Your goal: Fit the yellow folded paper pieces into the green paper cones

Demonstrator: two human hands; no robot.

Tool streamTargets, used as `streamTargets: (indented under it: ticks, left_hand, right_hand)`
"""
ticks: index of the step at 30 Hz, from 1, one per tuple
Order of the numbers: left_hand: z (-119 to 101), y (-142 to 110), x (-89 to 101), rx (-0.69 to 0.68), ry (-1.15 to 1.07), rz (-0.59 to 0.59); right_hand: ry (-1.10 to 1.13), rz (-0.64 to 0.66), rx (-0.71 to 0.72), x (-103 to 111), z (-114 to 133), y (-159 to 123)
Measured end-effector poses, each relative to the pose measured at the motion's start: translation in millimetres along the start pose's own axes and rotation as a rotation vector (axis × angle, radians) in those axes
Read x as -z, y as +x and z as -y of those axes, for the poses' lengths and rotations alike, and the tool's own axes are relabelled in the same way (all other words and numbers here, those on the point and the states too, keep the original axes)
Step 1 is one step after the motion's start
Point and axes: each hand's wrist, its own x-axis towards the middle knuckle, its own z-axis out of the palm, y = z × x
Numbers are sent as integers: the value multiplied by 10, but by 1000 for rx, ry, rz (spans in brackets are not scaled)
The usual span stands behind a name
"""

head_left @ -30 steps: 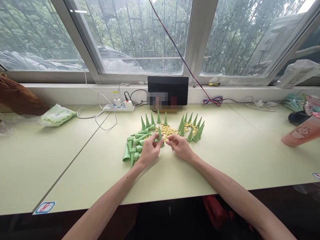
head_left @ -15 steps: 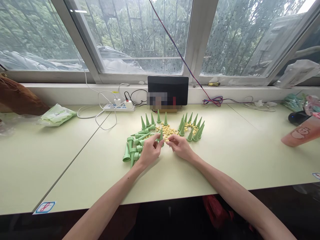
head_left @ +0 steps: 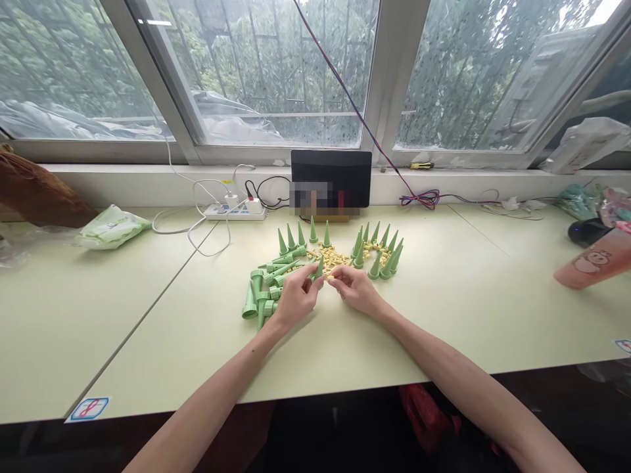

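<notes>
My left hand is closed around a green cone-shaped plant watering spike, its tip pointing up and leaning slightly right. Between the thumb and fingers of my right hand is a small yellow plastic valve piece, held against or very close to the spike's side; whether they touch I cannot tell. Just beyond my hands lies a pile of similar yellow pieces. Several green spikes lie jumbled to the left of my left hand. More spikes stand upright at the right, around some yellow pieces.
A dark screen stands at the back of the pale table. Left of it are a power strip with white cables and a green-white packet. A pink cup leans at the far right, near a black object.
The spike in my left hand has tilted a little to the right and its tip sits slightly lower. Both hands stay almost in the same place.
</notes>
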Motion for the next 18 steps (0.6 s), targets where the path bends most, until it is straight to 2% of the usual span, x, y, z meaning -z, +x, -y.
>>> streamTargets:
  ticks: [18]
  left_hand:
    - [28, 0, -11, -29, 34, -22]
  right_hand:
    - [34, 15, -29, 6, 11, -3]
